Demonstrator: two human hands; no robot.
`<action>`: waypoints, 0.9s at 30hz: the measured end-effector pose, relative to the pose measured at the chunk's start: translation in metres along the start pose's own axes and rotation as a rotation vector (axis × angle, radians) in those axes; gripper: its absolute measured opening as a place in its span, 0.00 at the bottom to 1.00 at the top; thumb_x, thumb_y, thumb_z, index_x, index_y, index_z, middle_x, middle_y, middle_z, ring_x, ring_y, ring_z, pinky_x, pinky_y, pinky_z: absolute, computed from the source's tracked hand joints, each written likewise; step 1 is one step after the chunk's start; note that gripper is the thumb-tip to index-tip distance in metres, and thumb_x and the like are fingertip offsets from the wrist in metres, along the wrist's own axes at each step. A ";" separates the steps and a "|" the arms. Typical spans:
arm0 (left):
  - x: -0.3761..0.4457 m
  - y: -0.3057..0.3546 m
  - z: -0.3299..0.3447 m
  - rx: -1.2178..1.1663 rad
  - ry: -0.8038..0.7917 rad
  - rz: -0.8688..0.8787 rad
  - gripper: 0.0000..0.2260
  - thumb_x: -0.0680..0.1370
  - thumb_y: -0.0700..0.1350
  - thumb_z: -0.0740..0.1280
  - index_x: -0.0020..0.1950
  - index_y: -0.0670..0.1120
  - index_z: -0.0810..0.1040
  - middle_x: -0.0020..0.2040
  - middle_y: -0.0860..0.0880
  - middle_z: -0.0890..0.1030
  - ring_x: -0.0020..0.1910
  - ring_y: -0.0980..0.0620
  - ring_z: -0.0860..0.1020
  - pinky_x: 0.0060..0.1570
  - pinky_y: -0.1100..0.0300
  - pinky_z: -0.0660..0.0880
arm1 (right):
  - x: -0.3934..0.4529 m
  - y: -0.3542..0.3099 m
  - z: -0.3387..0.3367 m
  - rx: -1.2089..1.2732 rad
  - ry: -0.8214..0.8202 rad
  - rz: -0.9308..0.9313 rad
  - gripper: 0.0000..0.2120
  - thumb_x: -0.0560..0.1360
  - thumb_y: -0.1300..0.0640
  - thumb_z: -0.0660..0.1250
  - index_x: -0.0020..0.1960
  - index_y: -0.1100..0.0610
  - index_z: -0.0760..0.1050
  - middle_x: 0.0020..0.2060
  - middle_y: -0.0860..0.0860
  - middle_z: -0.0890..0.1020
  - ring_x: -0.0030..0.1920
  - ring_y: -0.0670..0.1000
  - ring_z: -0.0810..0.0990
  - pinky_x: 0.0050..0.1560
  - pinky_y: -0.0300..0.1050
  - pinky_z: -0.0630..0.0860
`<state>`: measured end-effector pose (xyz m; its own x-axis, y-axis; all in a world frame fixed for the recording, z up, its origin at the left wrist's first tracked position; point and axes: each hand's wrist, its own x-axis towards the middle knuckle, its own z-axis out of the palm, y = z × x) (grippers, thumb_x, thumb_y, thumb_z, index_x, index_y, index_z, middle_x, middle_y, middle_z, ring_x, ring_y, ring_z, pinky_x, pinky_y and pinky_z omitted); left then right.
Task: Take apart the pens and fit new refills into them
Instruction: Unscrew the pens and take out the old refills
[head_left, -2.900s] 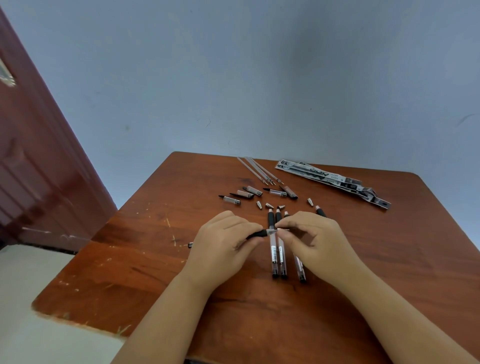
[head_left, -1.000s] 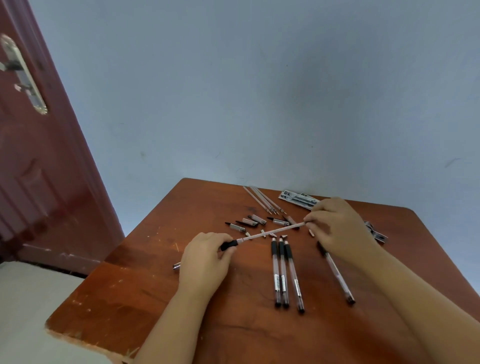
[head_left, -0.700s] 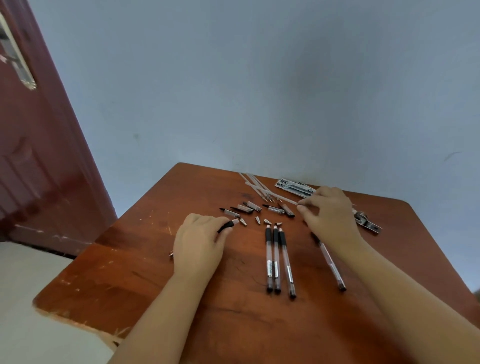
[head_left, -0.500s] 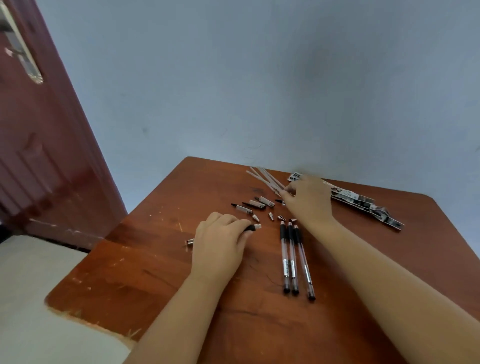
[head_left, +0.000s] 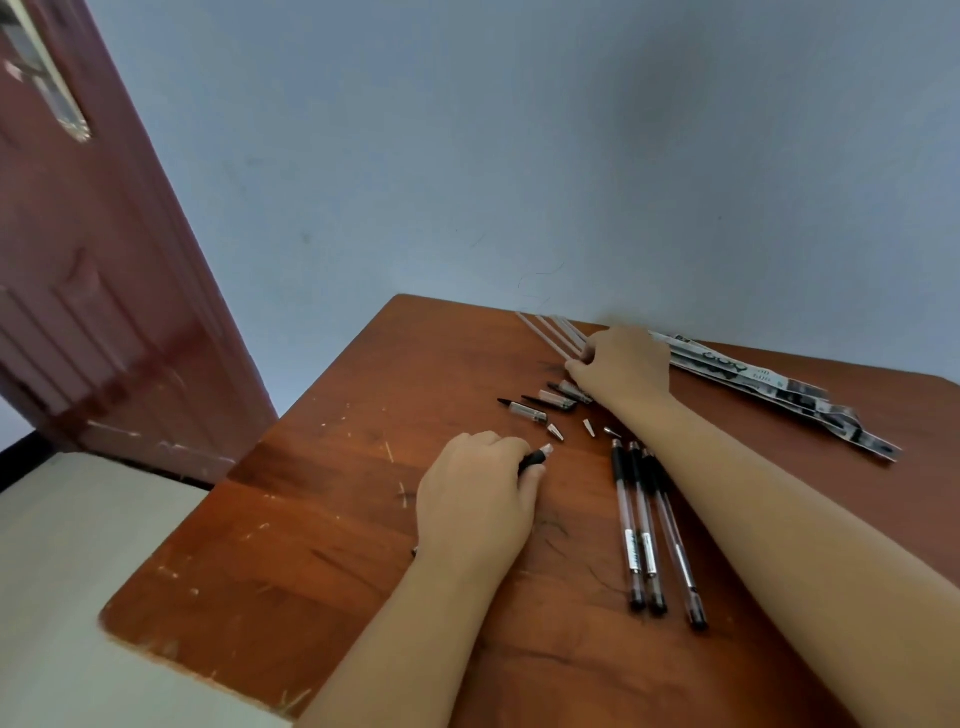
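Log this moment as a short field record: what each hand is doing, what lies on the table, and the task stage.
left hand: closed around a pen barrel, black grip end sticking out
right hand: reaching to the loose refills at the far edge
pens: three lying side by side, untouched
small parts: caps and tips scattered mid-table
refill packet: far right
table: brown wood, scratched
stage: barrel in hand, no refill in it visible

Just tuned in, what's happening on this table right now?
A person is refilling pens. The left hand holds a pen barrel against the table. The right hand reaches to the far edge and rests on the loose refills. Three pens lie side by side between the arms, with caps and small tips scattered beyond, and packaging at right.
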<state>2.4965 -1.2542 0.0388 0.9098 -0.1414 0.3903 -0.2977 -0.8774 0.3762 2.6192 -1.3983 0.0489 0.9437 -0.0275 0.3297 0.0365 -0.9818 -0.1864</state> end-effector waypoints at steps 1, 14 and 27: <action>0.000 0.001 -0.001 0.014 -0.018 -0.005 0.12 0.79 0.52 0.58 0.57 0.50 0.76 0.50 0.52 0.77 0.51 0.54 0.71 0.46 0.64 0.68 | -0.001 0.002 -0.001 0.043 0.012 -0.015 0.12 0.72 0.52 0.63 0.46 0.59 0.79 0.44 0.56 0.81 0.49 0.55 0.76 0.47 0.47 0.70; 0.001 0.025 -0.014 0.200 -0.202 -0.054 0.11 0.79 0.51 0.58 0.56 0.48 0.75 0.52 0.50 0.77 0.52 0.51 0.74 0.45 0.61 0.70 | -0.112 0.095 -0.072 0.213 -0.176 -0.109 0.15 0.74 0.52 0.62 0.59 0.55 0.73 0.57 0.51 0.76 0.58 0.50 0.71 0.60 0.45 0.66; 0.008 0.064 0.007 0.033 -0.156 -0.329 0.07 0.77 0.47 0.62 0.50 0.44 0.75 0.48 0.48 0.77 0.49 0.50 0.75 0.45 0.60 0.71 | -0.152 0.112 -0.066 0.020 -0.299 -0.054 0.28 0.76 0.41 0.41 0.70 0.53 0.57 0.72 0.50 0.58 0.71 0.49 0.54 0.71 0.46 0.51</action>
<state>2.4865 -1.3148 0.0605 0.9893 0.0849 0.1186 0.0255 -0.9013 0.4323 2.4583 -1.5167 0.0391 0.9950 0.0839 0.0534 0.0928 -0.9764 -0.1951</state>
